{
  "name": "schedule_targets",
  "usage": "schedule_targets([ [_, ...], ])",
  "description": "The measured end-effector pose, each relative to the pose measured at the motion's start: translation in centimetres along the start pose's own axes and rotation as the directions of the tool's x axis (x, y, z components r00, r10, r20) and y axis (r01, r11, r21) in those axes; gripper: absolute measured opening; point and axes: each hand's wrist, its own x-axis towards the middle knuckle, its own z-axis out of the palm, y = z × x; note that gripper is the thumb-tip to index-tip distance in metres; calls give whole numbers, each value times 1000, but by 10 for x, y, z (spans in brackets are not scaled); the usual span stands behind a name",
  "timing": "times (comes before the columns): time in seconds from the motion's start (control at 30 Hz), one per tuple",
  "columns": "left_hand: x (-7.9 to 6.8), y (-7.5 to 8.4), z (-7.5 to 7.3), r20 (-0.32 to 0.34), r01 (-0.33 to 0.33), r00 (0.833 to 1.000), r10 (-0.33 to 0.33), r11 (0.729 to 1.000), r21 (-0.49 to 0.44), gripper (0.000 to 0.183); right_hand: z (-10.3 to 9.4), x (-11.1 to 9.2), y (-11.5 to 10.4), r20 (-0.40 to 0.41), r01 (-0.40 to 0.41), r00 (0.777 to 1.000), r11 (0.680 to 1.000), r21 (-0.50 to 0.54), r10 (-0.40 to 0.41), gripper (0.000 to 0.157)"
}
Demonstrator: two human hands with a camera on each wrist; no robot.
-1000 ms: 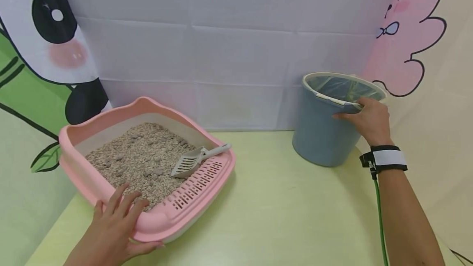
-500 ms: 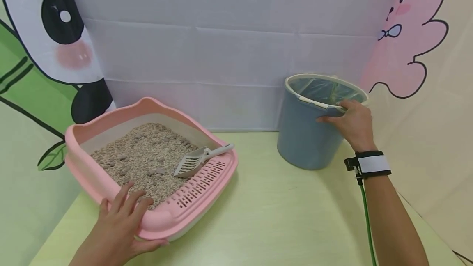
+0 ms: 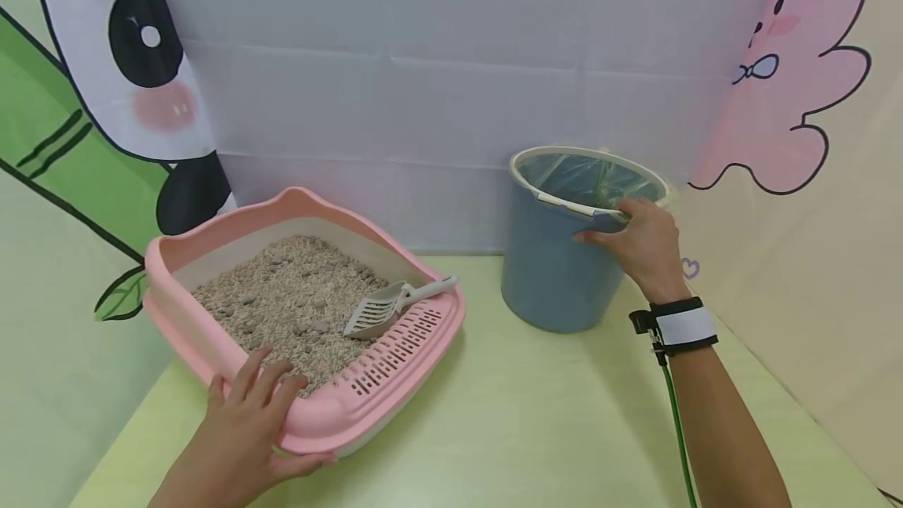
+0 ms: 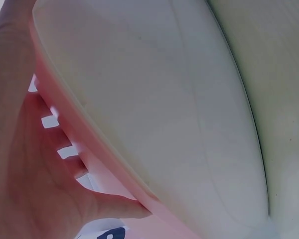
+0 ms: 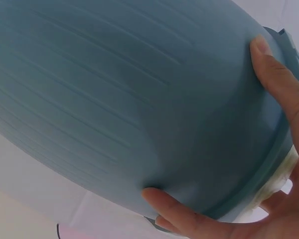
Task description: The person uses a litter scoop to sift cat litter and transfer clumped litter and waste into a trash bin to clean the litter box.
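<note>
In the head view, a pink and white litter box (image 3: 190,328) full of grainy litter (image 3: 289,281) with darker clumps stands at the left. A slotted litter scoop (image 3: 377,310) lies across its perforated front ledge. My left hand (image 3: 240,426) holds the box's near corner, fingers over the pink rim and thumb low on the outside; the left wrist view shows the thumb against the edge. At the right, my right hand (image 3: 645,245) grips the rim of a blue-grey trash can (image 3: 553,265) lined with a clear bag. In the right wrist view, fingertips (image 5: 162,199) press its outer wall.
Both containers stand on a pale green tabletop (image 3: 487,414), with bare surface between them. A hanging cloth backdrop (image 3: 458,100) with cartoon figures rises right behind. A green cable (image 3: 679,429) trails from the right wristband (image 3: 684,326).
The trash can has moved left, closer to the litter box, with my right hand gripping its rim. The view has shifted slightly left. My left hand stays on the litter box.
</note>
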Motion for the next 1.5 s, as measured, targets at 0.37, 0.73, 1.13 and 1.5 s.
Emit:
schedule_targets([
  [0.37, 0, -1, 3, 23, 31, 999, -31, 1000, -5, 84, 18, 3, -27, -5, 44, 999, 998, 34, -44, 53],
  [0.73, -5, 0, 6, -3, 38, 999, -38, 999, 12, 85, 28, 4, -56, 8, 114, 993, 990, 79, -115, 56],
  [1.13, -3, 2, 5, -22, 25, 999, -25, 1000, 5, 84, 30, 5, -66, 23, 115, 993, 989, 90, -118, 57],
  [1.5, -3, 2, 6, -53, 8, 999, -7, 1000, 19, 89, -18, -4, -104, 50, 60, 997, 998, 28, -61, 95],
])
